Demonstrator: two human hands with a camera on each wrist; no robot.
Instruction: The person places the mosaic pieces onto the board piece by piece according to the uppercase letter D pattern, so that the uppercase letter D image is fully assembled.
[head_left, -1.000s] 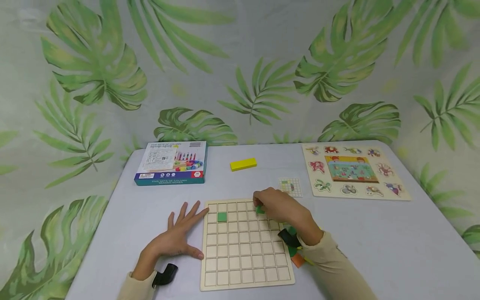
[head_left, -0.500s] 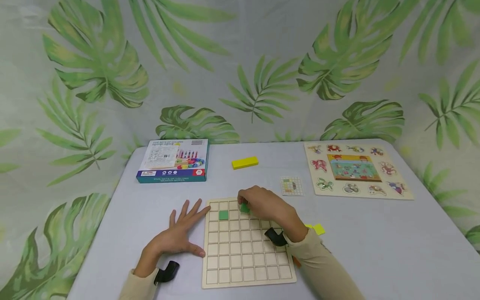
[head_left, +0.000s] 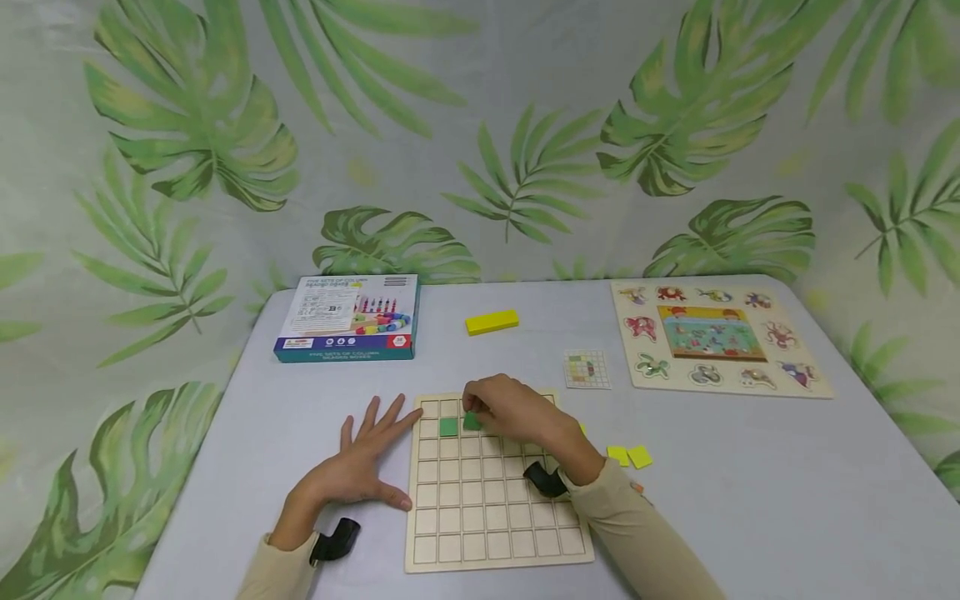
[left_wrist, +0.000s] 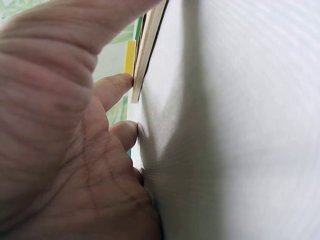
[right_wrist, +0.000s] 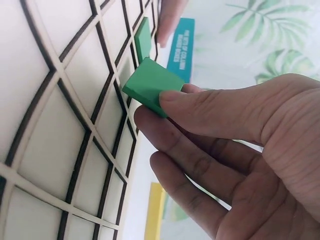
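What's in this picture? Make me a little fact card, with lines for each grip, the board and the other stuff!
Left grip: spread out, touching the left edge of the board
Right grip: pinching a green tile, tilted
Board: square grid, another green tile in one square
Right of board: yellow tiles, partly hidden orange piece
Beyond board: yellow bar, pattern card
Back left: box
Back right: sea-animal puzzle

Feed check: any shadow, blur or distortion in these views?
Head: light even, small print on the box too soft to read; left wrist: broad shadow down the white cloth; right wrist: green tile fairly sharp, leafy backdrop blurred, grid board looking bowed.
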